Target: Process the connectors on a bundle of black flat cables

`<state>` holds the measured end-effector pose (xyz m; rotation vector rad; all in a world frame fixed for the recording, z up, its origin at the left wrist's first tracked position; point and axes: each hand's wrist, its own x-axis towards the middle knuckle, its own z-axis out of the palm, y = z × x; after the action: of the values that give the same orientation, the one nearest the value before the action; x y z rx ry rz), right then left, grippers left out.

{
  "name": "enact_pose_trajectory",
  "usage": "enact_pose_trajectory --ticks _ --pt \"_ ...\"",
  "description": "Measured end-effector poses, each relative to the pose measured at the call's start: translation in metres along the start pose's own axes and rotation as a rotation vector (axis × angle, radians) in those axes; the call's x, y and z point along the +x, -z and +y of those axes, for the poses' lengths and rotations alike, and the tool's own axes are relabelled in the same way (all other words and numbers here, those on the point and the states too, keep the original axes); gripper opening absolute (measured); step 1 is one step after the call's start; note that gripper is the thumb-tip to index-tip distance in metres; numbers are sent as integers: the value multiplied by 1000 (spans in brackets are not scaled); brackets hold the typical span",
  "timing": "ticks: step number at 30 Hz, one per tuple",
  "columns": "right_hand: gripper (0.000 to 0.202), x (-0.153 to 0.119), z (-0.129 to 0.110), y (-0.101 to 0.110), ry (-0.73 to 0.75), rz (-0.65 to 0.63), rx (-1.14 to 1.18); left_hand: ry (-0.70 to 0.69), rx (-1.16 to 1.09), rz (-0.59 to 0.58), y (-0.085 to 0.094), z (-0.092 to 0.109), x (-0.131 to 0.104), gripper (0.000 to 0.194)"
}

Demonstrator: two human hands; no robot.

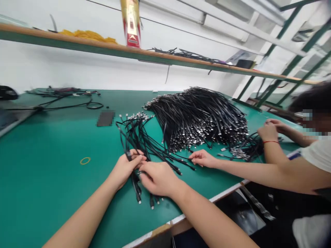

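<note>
Head view: grips black cables (136,187) in the curled left hand (126,168); pinches them with the right hand (160,177) just beside, over the green table (51,144). Shows a loose bunch (147,137) behind, a big pile (201,117) beyond to the right, a co-worker's hand (203,159) touching the bunch's right side.

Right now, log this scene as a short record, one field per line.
Left hand: holding a bunch of black cables
Right hand: at the same bunch, grip partly hidden
Cable pile: black, metal-tipped, beyond the hands and to the right
Rubber band: yellow, on the green tabletop, left of the hands
Other person's hand: at loose cable ends, right of both hands
Shelf: holds a red-and-gold box
</note>
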<state>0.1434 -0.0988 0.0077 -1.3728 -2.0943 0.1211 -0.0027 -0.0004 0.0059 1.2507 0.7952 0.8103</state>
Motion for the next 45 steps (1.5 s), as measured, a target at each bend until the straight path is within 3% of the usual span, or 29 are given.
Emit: enact_pose_trajectory --ticks 4,9,19,32,35,39,45 --pt "35 5 -2 1 -137 21 95 5 12 12 -1 1 -2 36" --pt "37 9 0 -3 -281 49 112 -4 8 13 -4 2 -3 40" --pt "50 10 0 -1 -331 25 123 -6 -5 -29 -2 -3 0 36" --pt "44 8 3 -4 -349 57 219 -24 45 -29 0 -10 6 36" --pt "38 8 4 -6 -369 104 257 -35 66 -29 -1 -9 6 36" --pt "13 7 9 -7 -437 192 344 -51 90 -38 -3 -7 5 33" --pt "22 5 14 -9 -481 287 509 -53 63 -70 0 -9 6 31"
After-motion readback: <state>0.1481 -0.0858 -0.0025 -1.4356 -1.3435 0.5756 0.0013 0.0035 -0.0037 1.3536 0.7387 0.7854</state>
